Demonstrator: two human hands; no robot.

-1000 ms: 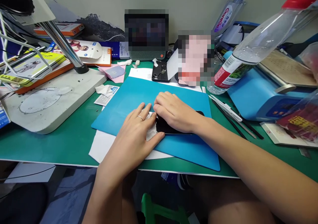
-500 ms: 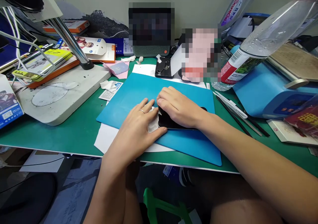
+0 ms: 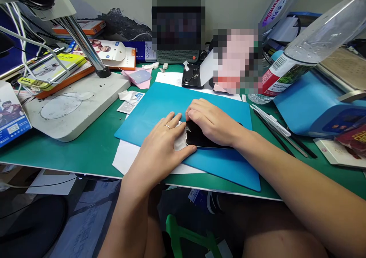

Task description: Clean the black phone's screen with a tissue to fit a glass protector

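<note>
A green desk mat (image 3: 85, 155) covers the work surface, and a blue mat (image 3: 160, 105) is laid on it as the central landmark, with a pale wall behind. A black phone (image 3: 200, 139) lies flat on the blue mat, near its middle and toward the front edge. The right hand (image 3: 213, 122) is laid palm down over the phone, fingers curled at the phone's left end; whether anything is pinched under the fingertips cannot be told. The left hand (image 3: 162, 143) is placed flat on the blue mat just left of the phone, fingers spread narrowly and pressing a white cloth (image 3: 180, 141) against the phone's left edge, with the thumb touching the phone's front corner. A ring is worn on one finger of this hand. White paper (image 3: 126, 161) protrudes from under the front left corner of the blue mat. To the left of the blue mat, a grey stand base (image 3: 71, 109) with a slanted metal post is seen, and small white packets (image 3: 128, 100) lie between the two. Behind the blue mat, a black phone part (image 3: 192, 79) rests on white paper. To the right of the blue mat, thin tools (image 3: 274, 128) lie side by side, and a clear bottle (image 3: 309, 48) leans above a blue machine (image 3: 309, 105).
</note>
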